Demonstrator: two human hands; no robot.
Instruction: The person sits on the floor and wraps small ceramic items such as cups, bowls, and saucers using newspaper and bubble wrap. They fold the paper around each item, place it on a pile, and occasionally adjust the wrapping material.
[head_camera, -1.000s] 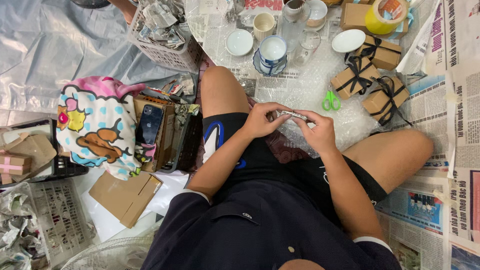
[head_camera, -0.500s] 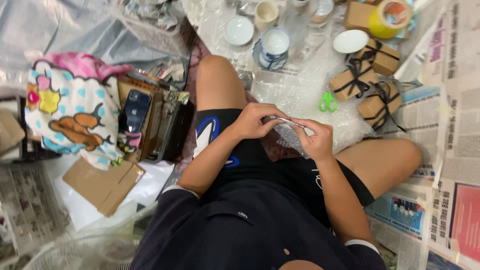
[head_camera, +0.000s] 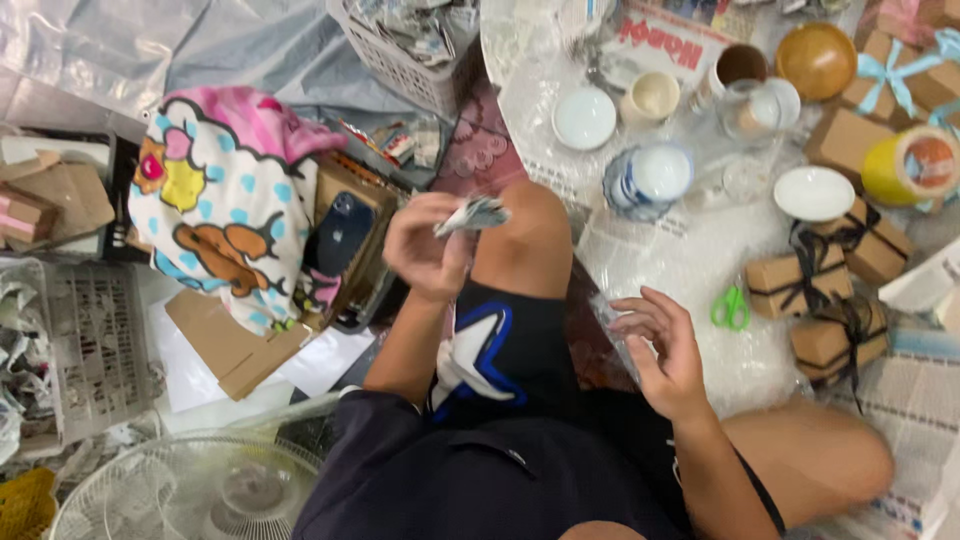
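Head view: a seated person's left hand (head_camera: 428, 250) lifts a small crumpled wad (head_camera: 474, 214) above the left knee.

The left hand's fingers are pinched around the greyish, blurred wad, which sits at their tips, raised over the bare knee and in front of the dark phone (head_camera: 342, 233) lying in an open brown box. The right hand (head_camera: 662, 346) hovers over the lap with fingers spread wide and loosely curled, gripping nothing, its fingertips near a sheet of clear bubble wrap (head_camera: 700, 270) on the floor. Green scissors (head_camera: 730, 308) lie on that wrap just beside the right hand, with ribbon-tied brown boxes (head_camera: 790, 285) beyond. A blue-and-white cup (head_camera: 650, 180) stands ahead of the knee.
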